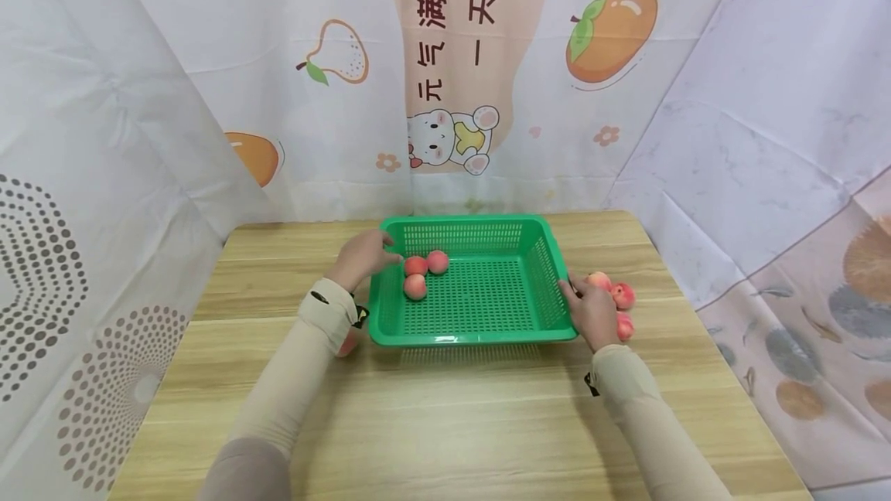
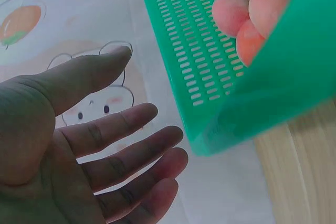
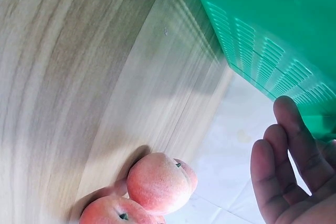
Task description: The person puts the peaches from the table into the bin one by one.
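A green plastic basket (image 1: 473,339) with slotted walls is in front of both hands. Three pinkish-red peaches (image 1: 415,287) lie together in its left part. My left hand (image 1: 362,257) is beside the left rim; in the left wrist view its fingers (image 2: 131,158) are spread, hold nothing and are apart from the basket. My right hand (image 1: 593,311) holds the basket's right rim, its thumb on the rim and its fingers (image 3: 294,129) along the outer wall. The thumb is hidden in the right wrist view.
Several peaches (image 1: 623,296) sit on the wooden table (image 1: 445,424) just right of my right hand. Another peach (image 1: 346,344) lies by my left wrist, partly covered. A printed curtain (image 1: 334,130) hangs behind the table's far edge.
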Tool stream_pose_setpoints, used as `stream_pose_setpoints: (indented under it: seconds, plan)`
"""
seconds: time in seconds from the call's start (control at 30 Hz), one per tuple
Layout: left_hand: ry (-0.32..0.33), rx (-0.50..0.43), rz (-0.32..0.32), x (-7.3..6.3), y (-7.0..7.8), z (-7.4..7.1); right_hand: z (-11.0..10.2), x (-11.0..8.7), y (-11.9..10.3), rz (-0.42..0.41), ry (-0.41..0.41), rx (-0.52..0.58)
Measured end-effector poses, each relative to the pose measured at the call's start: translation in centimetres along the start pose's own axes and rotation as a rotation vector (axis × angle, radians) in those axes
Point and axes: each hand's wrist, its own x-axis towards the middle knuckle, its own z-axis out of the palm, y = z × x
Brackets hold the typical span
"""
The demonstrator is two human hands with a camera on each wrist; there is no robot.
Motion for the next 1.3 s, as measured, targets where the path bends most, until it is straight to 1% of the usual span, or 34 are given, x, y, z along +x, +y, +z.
stream_pose_setpoints:
  seconds: [0.13,0.3,0.4,0.6,0.73,1.0,1.17,1.3]
  plan:
    - [-0.003,0.010,-0.005,-0.4,-1.1,-0.7,-0.1,0.1,-0.1,-0.006,0.007,0.001]
    - [-0.006,0.001,-0.008,-0.8,-2.4,-1.2,-0.1,0.1,-0.3,0.001,0.004,-0.002]
    - [-0.003,-0.011,-0.019,-1.0,-3.1,-1.3,-0.1,0.1,-0.3,-0.003,0.009,-0.006]
    - [0.015,0.021,-0.039,-1.4,-4.8,-1.4,0.0,0.2,-0.2,-0.006,0.009,-0.006]
    - [0.010,0.018,-0.046,-1.7,-5.8,-1.2,0.1,0.2,-0.1,0.002,0.000,-0.011]
    - [-0.050,0.005,-0.074,-2.4,-7.3,-0.7,0.0,0.2,-0.2,-0.002,0.010,-0.009]
    - [-0.082,0.025,-0.075,-2.8,-8.2,-0.2,0.1,0.1,-0.1,-0.004,0.015,-0.011]
    - [-0.140,0.018,-0.050,-3.0,-9.1,0.5,0.2,0.1,0.0,-0.020,0.033,-0.018]
